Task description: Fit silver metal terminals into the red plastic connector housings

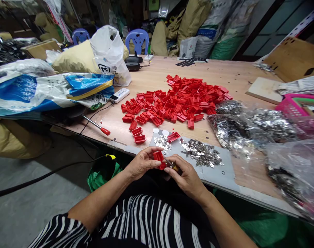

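Observation:
At the table's front edge, my left hand [144, 161] is closed round a small red plastic housing [158, 157], thumb below and fingers above. My right hand [185, 174] grips what looks like a screwdriver [176, 167] with a yellow and dark handle, its metal end at the housing's right side. The exact contact of its tip is hidden. Just beyond my hands, one red housing [173, 136] lies on a grey mat [227, 172] between a small pile of shiny metal pieces [163, 143] and a larger pile of metal plates [202, 152].
A heap of red housings [182, 100] covers the table's middle. Clear bags of metal parts [234, 129] and a pink basket [291, 106] stand right. Left are a red-tipped lever [105, 131], a white device [120, 95] and a blue-white sack [30, 93].

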`<state>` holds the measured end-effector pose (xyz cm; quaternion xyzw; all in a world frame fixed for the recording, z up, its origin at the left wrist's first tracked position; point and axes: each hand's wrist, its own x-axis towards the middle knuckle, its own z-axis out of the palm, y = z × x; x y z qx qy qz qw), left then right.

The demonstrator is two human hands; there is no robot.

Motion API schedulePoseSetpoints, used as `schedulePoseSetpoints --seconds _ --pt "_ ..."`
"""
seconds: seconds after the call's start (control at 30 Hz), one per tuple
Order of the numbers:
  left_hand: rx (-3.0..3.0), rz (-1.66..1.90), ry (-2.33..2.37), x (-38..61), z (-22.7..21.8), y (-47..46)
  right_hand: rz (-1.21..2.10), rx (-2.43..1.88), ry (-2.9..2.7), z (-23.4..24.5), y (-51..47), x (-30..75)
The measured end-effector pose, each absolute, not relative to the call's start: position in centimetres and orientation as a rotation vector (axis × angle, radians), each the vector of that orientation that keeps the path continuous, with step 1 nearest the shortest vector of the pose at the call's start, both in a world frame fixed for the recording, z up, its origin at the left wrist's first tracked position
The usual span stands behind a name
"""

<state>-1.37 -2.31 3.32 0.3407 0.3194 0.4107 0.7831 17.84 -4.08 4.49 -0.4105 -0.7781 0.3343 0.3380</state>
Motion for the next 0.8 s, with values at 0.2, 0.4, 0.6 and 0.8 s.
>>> schedulePoseSetpoints --seconds 0.2,0.4,0.6,0.8 --pt "1.116 0.988 0.777 -2.3 2.5 -1.9 0.783 -1.174 -2.074 3.8 -4.1 18.5" --pt "1.709 0.95 0.997 -3.3 1.5 -0.9 0.716 -1.324 -2.121 2.7 -3.9 17.9" --pt "1.952 0.869 1.044 -3.1 1.6 -0.3 0.721 -1.29 -2.162 2.4 -3.3 17.6" --pt "2.006 0.857 1.064 -3.0 1.5 -0.3 0.725 -1.281 -2.195 2.3 -3.0 17.7"
